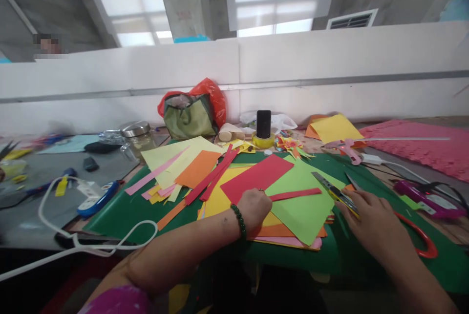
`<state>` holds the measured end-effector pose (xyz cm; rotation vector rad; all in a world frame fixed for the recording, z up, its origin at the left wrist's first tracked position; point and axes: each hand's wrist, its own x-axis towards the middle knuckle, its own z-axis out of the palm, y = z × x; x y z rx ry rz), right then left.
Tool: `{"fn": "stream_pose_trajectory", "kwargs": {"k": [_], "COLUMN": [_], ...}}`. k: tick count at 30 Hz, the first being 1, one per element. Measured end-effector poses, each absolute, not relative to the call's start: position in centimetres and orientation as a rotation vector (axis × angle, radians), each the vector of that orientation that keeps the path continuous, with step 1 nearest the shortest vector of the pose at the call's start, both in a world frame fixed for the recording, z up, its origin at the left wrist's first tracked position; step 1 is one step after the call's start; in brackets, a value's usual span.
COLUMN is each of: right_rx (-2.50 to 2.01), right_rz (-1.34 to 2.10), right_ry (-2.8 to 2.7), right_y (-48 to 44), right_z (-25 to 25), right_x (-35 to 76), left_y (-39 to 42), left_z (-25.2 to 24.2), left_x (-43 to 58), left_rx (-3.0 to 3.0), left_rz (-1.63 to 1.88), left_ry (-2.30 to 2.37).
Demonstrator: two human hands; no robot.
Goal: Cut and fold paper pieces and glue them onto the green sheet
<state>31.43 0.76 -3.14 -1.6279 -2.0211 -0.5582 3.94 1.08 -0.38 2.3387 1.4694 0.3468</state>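
Note:
My left hand (pixel 253 210), a green bead bracelet at its wrist, is closed over the near edge of the paper stack. A narrow red paper strip (pixel 298 194) sticks out to the right from its fingers. Beside it lie a red sheet (pixel 256 180) and a light green sheet (pixel 306 211) on top of yellow, orange and pink paper. At the right, my right hand (pixel 370 214) has thumb and fingers around a yellow-and-black utility knife (pixel 340 194), blade pointing up-left. Scissors with an orange-red handle (pixel 427 245) lie partly hidden beneath that hand.
A green cutting mat (pixel 128 211) covers the table. Paper strips (pixel 220 177) lie left. At the back are a glass jar (pixel 137 140), green bag (pixel 188 118), phone (pixel 263 124) and tape roll (pixel 263 141). A pink glue gun (pixel 350 150) and power strips (pixel 427 200) (pixel 98 199) flank the mat.

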Motion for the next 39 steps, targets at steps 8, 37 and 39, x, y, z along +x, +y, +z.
{"fn": "stream_pose_trajectory", "kwargs": {"k": [8,37,39], "right_rx": [-1.259,-0.883,-0.878], "right_rz": [0.610,1.171,1.107], "right_ry": [-2.308,-1.347,-1.297], "right_y": [-0.3,15.4,16.0], "right_z": [3.7,-0.7,-0.2], "right_x": [24.7,13.1,14.0], "left_y": [5.7,9.0,9.3], "left_z": [3.4,1.0,1.2], "left_x": [0.2,-4.0,-4.6], "left_rx": [1.941,1.097,1.120], "left_rz": [0.506,0.767,0.777], "left_ry": [1.379,1.054,1.113]}}
